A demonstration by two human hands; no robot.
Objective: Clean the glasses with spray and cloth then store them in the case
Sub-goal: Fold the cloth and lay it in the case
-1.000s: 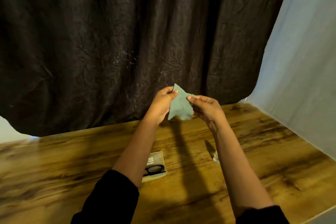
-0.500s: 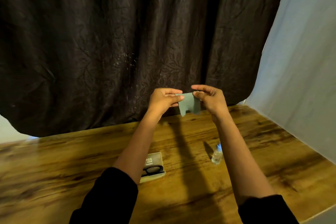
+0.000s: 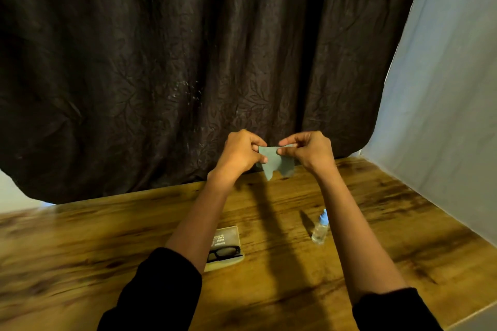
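Dark leaf-patterned curtain hangs behind the wooden bench, where black-framed glasses lie in their open beige case beside the small clear spray bottle. Both my left hand and right hand pinch the small grey-green cleaning cloth in their fingers above the bench; I judge the spraying, wiping and final storing all remain.

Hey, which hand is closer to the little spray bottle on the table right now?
Right. The right hand is raised above and beyond the spray bottle, on its side of the table. The left hand is equally high but farther left. Both pinch the cloth.
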